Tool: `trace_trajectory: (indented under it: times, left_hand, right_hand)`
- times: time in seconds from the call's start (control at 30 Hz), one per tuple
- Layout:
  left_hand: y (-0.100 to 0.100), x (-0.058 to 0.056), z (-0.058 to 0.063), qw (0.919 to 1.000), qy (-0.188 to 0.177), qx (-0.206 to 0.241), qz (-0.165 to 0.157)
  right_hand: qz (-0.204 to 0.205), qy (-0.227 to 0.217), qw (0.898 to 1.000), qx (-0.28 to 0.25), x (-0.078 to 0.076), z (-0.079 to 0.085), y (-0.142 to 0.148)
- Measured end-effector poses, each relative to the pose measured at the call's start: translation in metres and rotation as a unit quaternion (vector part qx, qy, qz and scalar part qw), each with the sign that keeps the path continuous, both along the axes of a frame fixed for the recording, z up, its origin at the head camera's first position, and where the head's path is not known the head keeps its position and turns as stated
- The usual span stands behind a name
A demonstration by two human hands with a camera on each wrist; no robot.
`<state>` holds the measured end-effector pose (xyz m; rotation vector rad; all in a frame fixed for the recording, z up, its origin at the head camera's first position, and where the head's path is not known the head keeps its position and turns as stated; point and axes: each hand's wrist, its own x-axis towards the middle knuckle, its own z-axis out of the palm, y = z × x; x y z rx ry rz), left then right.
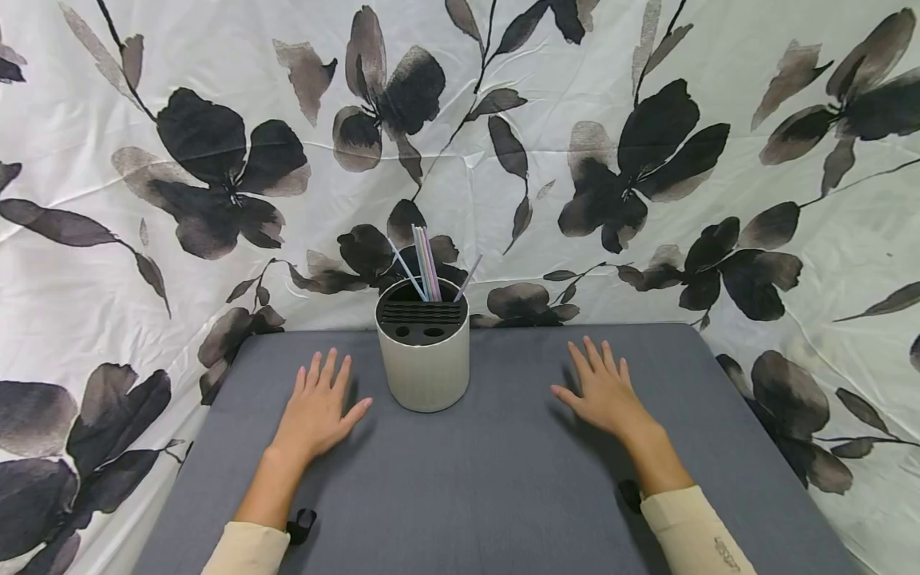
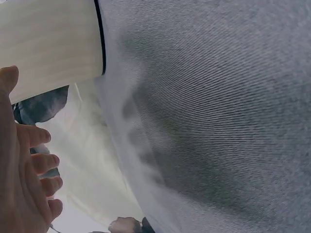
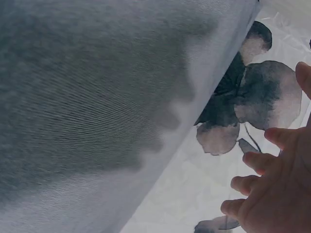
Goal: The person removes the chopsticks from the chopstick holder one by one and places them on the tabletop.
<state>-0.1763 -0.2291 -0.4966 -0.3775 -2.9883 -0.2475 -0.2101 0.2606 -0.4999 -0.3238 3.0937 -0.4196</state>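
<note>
Grey surface (image 1: 460,495) below, left hand (image 1: 316,415) and right hand (image 1: 602,391) hover spread, grasping nothing! Between them stands a cream holder (image 1: 424,371) of pastel sticks (image 1: 427,263).

In the head view, cannot see the lower ends of the pastel sticks (image 1: 430,271) inside the holder (image 1: 424,371), nor read the small print (image 1: 727,553) on the right sleeve (image 1: 686,517), between four and five o'clock. Can follow the left hand (image 2: 23,182) at eight o'clock, and the right hand (image 3: 279,189) at four, only to the edges of their wrist views.
</note>
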Motion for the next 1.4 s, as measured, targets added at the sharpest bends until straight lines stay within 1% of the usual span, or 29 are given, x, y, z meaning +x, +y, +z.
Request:
trace_trajectory:
  times: [0.37,0.57,0.77,0.9,1.03,1.23,1.4]
  left_hand:
    - [0.003,-0.003,0.010,0.9999,0.009,-0.008,-0.007]
    - [0.006,-0.005,0.016,0.9997,0.015,-0.012,-0.013]
    - [0.010,-0.006,0.027,0.9993,0.023,-0.014,-0.024]
    - [0.012,-0.007,0.037,0.9990,0.030,-0.016,-0.030]
    - [0.012,-0.009,0.048,0.9987,0.033,-0.016,-0.035]
    - [0.016,-0.012,0.063,0.9980,0.043,-0.004,-0.047]
    - [0.021,-0.015,0.074,0.9967,0.051,0.015,-0.061]
  right_hand:
    - [0.021,0.015,1.000,-0.017,-0.014,0.014,-0.006]
    - [0.040,0.010,0.997,-0.058,-0.020,0.023,-0.013]
    - [0.060,0.010,0.993,-0.104,-0.028,0.031,-0.022]
    - [0.072,0.013,0.989,-0.132,-0.035,0.036,-0.027]
    - [0.084,0.024,0.984,-0.157,-0.040,0.047,-0.034]
    - [0.076,0.021,0.977,-0.196,-0.047,0.062,-0.048]
    - [0.081,0.019,0.964,-0.252,-0.056,0.073,-0.063]
